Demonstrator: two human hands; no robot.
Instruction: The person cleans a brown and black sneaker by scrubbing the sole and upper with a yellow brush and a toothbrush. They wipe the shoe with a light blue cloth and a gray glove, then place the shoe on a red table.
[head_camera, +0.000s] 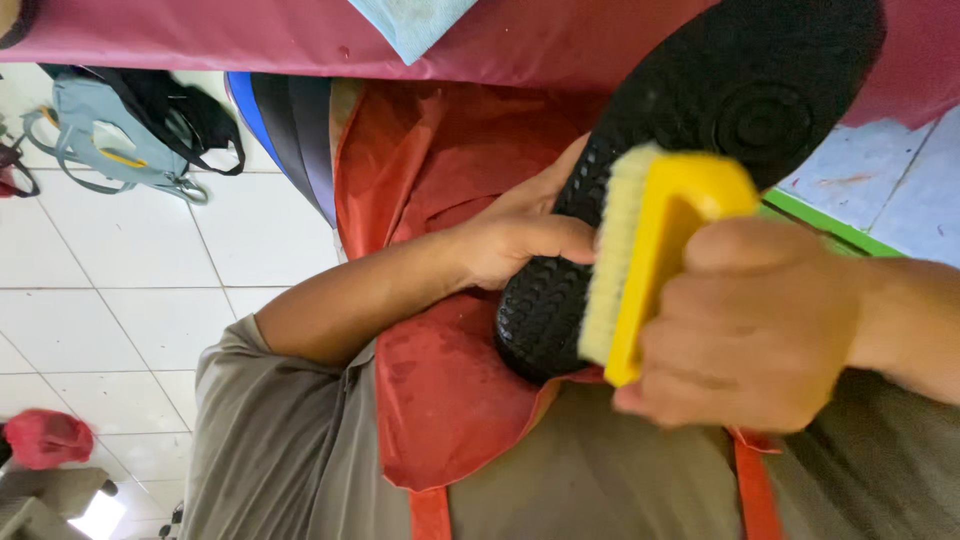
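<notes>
A black shoe (740, 90) is turned sole up, its treaded rubber sole facing me, running from my lap to the upper right. My left hand (520, 238) grips the shoe's side near the heel end, thumb across the edge of the sole. In my right hand (750, 330) is a yellow scrubbing brush (680, 205) held by its handle. The brush's pale bristles (612, 260) press against the sole's tread beside my left thumb. The brush looks slightly blurred.
A red apron (440, 390) covers my lap over grey clothes. A maroon-covered table edge (250, 35) with a light blue cloth (412, 22) runs along the top. Bags (130, 125) and a red bundle (45, 438) lie on the white tiled floor at left.
</notes>
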